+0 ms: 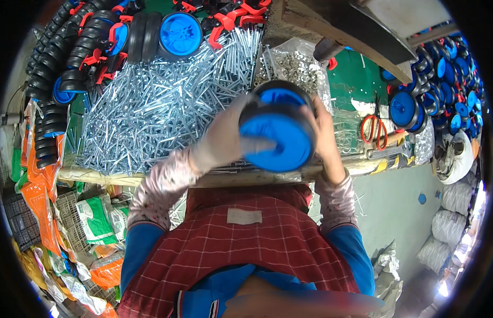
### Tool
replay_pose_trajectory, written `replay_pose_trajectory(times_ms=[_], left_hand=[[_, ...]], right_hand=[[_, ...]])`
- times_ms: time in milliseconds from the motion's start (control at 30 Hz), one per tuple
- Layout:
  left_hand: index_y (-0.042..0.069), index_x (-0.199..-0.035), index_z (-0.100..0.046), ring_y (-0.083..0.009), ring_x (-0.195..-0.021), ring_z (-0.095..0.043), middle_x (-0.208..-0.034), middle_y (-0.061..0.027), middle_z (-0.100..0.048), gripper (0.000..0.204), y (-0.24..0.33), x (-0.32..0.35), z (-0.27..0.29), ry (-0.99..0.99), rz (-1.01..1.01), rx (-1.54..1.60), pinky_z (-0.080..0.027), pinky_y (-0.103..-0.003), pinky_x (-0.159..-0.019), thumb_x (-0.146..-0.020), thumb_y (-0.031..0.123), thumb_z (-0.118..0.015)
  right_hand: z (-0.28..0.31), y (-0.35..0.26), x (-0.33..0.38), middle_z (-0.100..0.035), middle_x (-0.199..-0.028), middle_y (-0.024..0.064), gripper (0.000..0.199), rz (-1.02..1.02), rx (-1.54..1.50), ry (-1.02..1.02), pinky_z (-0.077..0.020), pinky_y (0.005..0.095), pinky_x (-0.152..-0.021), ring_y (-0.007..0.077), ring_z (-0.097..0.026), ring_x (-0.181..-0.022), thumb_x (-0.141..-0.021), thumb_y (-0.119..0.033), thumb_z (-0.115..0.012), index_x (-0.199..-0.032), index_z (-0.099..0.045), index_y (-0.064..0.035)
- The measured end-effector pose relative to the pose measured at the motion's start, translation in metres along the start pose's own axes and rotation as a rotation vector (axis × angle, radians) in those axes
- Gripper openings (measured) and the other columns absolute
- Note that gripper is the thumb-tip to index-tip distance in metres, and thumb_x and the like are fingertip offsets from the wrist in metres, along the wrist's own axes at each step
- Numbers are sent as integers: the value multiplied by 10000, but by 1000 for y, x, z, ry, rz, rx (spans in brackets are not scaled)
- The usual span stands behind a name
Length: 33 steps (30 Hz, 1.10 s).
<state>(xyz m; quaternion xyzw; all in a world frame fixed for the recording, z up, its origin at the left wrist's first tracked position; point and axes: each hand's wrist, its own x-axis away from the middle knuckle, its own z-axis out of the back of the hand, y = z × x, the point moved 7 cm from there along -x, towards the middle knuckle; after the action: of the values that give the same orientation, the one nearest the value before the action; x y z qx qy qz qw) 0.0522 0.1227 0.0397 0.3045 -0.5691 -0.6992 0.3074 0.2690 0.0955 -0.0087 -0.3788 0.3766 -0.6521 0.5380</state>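
Note:
My left hand [225, 139], in a pale glove, grips the left side of a small wheel [281, 139] with a blue hub and black tyre, the thumb lying across the blue face. My right hand [325, 132] holds the wheel's right rim. A second blue-and-black wheel [281, 94] sits right behind it, touching it, above the bench's front edge. Just beyond my left hand lies a big heap of long silver bolts [156, 106].
Black tyres [50, 111] are stacked at the far left, with red brackets [236, 18] and another blue wheel [180, 34] at the back. A bag of silver washers [296, 66], red-handled scissors [374, 130], a wrench [387, 152] and many finished wheels [442, 69] lie to the right. White sacks [453, 196] stand on the floor.

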Motion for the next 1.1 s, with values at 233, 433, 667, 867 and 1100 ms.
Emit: replay_pose_trajectory(times_ms=[233, 433, 667, 867, 1100], left_hand=[[-50, -1247, -542, -164, -959, -630, -1065, -112, -658, 534, 8, -104, 13, 77, 90, 25, -508, -303, -860, -914, 348, -669], [-47, -1244, -559, -151, -905, -647, -1034, -110, -671, 527, 3, -107, 9, 94, 238, 15, -536, -302, -783, -914, 349, -664], [-12, -1257, -558, -207, -1089, -615, -1166, -186, -631, 477, -10, -107, 15, 136, 223, -189, -514, -352, -878, -935, 334, -620], [38, -1303, -512, -380, -1097, -591, -1200, -216, -587, 508, 10, -32, 32, -42, -101, -275, -470, -438, -947, -905, 310, -670], [26, -1291, -519, -366, -1066, -595, -1170, -183, -590, 639, 44, 4, 206, 814, -310, -1127, -485, -411, -922, -782, 292, -802]], right_hand=[[-6, 47, -57, -668, -1166, 143, 382, 56, -669, 181, -536, 315, -843, 182, -654, -982, -914, -115, -648, -1253, -569, 43], [-4, 64, -57, -658, -1165, 121, 375, -12, -657, 151, -537, 292, -826, 154, -641, -972, -931, -121, -630, -1260, -561, 47], [-6, 56, -61, -605, -1228, 147, 412, 45, -585, 97, -506, 319, -890, 198, -600, -1050, -934, -183, -634, -1265, -555, 49], [162, 123, -30, -519, -1351, 199, 487, -71, -439, 125, -458, 362, -1007, 249, -530, -1203, -926, -244, -655, -1278, -533, 70], [396, 40, -28, -441, -1457, 260, 593, 489, -1082, 151, -403, 452, -1116, 330, -485, -1318, -905, -301, -683, -1280, -501, 120]])
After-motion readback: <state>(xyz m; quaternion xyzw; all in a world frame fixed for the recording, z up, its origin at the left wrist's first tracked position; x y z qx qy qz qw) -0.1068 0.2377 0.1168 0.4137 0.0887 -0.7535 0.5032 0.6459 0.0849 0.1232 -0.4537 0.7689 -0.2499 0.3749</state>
